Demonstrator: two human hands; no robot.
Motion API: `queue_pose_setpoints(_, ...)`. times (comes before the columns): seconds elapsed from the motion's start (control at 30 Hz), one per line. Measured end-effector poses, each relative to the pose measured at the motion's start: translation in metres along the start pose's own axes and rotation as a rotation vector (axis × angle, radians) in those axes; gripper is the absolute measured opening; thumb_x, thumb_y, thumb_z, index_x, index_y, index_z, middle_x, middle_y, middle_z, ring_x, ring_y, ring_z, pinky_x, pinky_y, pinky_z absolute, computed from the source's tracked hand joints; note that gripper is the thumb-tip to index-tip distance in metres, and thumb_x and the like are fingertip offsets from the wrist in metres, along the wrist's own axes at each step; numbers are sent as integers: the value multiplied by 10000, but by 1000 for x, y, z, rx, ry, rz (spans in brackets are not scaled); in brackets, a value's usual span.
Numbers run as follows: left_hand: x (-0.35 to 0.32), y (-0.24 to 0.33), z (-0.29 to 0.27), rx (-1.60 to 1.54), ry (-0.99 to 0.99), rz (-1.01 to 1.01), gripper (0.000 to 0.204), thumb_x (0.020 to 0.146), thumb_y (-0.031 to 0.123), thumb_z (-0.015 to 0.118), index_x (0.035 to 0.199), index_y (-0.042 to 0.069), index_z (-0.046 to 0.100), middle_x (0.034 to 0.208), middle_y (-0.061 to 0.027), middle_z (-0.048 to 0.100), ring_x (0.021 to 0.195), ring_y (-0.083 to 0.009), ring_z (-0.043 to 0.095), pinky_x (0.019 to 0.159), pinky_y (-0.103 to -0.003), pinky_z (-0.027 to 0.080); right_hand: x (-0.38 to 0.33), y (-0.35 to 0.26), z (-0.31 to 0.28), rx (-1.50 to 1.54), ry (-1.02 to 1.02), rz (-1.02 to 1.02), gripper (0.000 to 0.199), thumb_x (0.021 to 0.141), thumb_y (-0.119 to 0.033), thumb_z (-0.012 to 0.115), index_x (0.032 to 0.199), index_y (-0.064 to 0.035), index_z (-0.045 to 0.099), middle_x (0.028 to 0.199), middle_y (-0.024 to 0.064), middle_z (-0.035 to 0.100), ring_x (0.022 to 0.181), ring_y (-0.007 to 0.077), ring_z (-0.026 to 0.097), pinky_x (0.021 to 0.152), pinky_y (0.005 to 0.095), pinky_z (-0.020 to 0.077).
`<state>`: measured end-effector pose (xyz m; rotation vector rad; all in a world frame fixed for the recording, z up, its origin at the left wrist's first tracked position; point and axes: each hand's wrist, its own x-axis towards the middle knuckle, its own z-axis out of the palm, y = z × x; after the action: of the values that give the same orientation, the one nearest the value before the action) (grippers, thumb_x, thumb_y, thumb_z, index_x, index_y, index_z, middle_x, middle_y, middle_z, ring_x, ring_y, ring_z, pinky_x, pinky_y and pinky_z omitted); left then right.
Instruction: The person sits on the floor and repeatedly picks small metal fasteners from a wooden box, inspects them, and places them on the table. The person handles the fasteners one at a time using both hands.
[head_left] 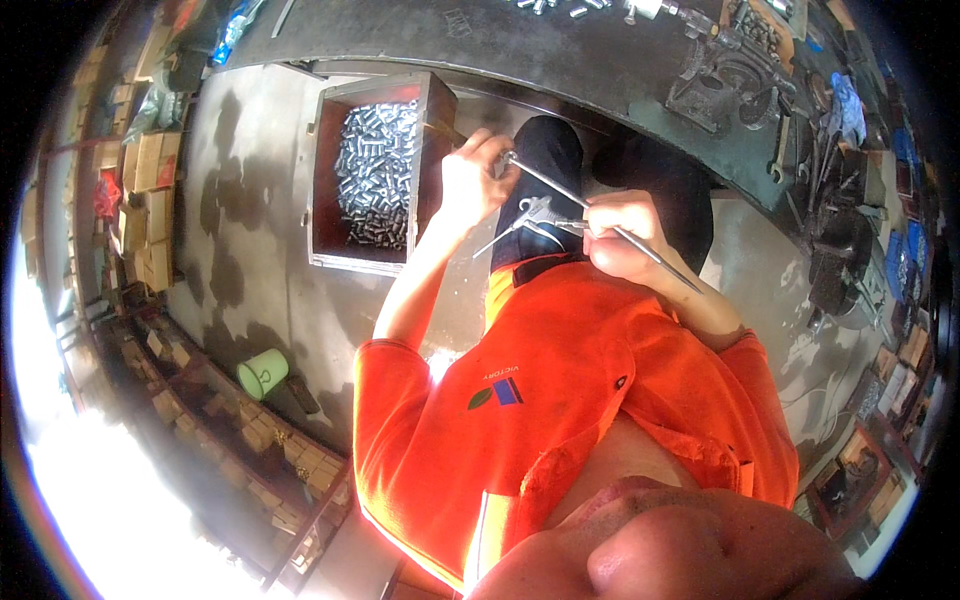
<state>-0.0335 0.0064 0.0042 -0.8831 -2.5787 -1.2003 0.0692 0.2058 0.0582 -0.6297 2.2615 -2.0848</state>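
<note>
A long thin metal rod slants across in front of my body. My left hand is closed in a pinch at its upper left end, where a small metal cylindrical piece shows at the fingertips. My right hand is wrapped round the rod farther along, and the rod's tail sticks out past my wrist. A silver lever-handled tool, like an air blow gun, juts leftward from beside my right fingers, above my lap. Whether that hand grips this tool too, I cannot tell.
Left of my left arm stands a wooden box with many small metal cylinders. A dark metal workbench runs ahead, carrying a clamp-like fixture and a wrench. A green bucket lies near shelves with cartons.
</note>
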Motion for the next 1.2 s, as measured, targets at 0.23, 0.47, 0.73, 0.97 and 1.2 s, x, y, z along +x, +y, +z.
queue_pose_setpoints(0.23,-1,-3,-3,104,13,29,221,601,60,688,816,61,637,805,-87,598,631,-268,613,547,-330,501,17,9,10,-149,63,39,205,638,-59,542,507,-41,385,440,75,314,385,123,321,390,309,269)
queue_pose_setpoints(0.47,-11,-22,-8,128,-36,70,312,552,72,702,856,60,630,740,-93,553,588,-284,581,517,-344,472,38,29,27,-267,20,-12,154,632,-89,575,544,-32,463,466,137,423,383,265,433,422,346,346)
queue_pose_setpoints(0.73,-5,-30,5,127,-43,143,298,564,83,705,851,69,623,720,-94,554,561,-282,569,487,-347,464,32,17,15,-200,22,-26,132,607,-30,558,547,-33,441,487,140,407,403,282,443,412,343,336)
queue_pose_setpoints(0.97,1,-31,-6,-17,98,-29,143,642,10,672,782,29,649,645,-33,535,469,-77,505,435,-220,398,28,-8,7,-209,19,-58,206,570,-32,535,523,-35,334,489,102,330,408,230,356,412,336,288)
queue_pose_setpoints(1.2,7,-18,-8,26,115,99,153,614,14,673,758,50,637,667,-39,532,464,-116,519,426,-244,405,30,2,12,-137,-3,-29,199,603,-35,543,517,-38,364,492,84,320,404,189,326,415,323,256)
